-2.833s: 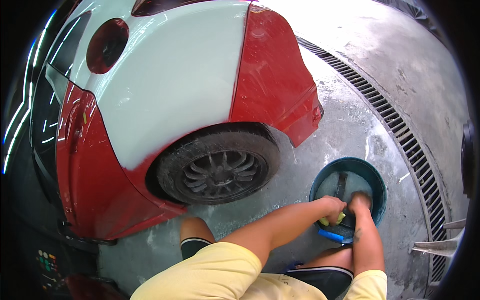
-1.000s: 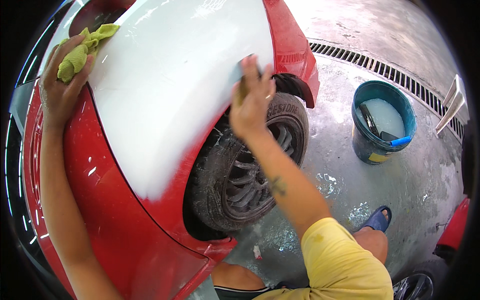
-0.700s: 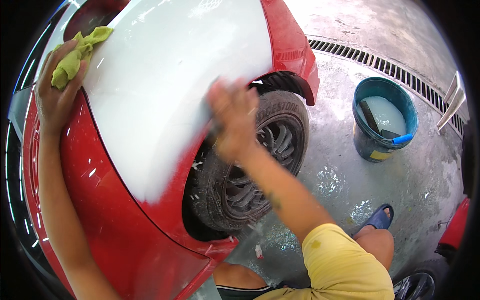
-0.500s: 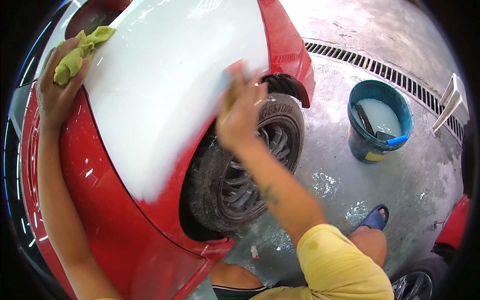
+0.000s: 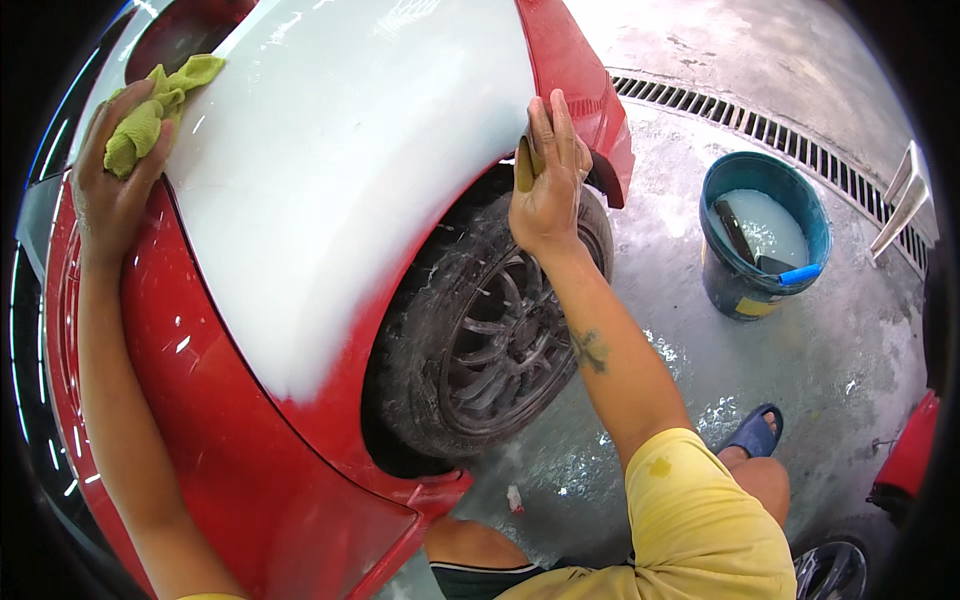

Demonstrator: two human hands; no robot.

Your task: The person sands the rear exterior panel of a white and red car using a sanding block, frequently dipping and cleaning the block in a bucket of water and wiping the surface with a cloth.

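Note:
My left hand (image 5: 112, 185) rests on the car's upper edge at the far left, fingers curled round a crumpled yellow-green cloth (image 5: 140, 130). At the wheel arch, my right hand (image 5: 552, 190) presses an olive-tan folded sheet, apparently sandpaper (image 5: 523, 166), near the panel's edge; its fingers mostly hide the sheet. Between the hands spreads the fender (image 5: 340, 150), coated whitish and fading to red at its borders. Below my right hand is the dusty tyre (image 5: 410, 390) with its dark multi-spoke wheel (image 5: 515, 340).
On the wet floor to the right stands a dark teal bucket (image 5: 712, 245) of cloudy water, holding a dark block and a blue-handled tool (image 5: 798, 274). A drain grate (image 5: 760, 128) runs behind it, beside a white stool (image 5: 905, 195). Another wheel (image 5: 832, 572) shows at lower right.
My right hand has moved right and slightly up, from the whitish panel to the edge of the wheel arch. My left hand keeps its place with the cloth.

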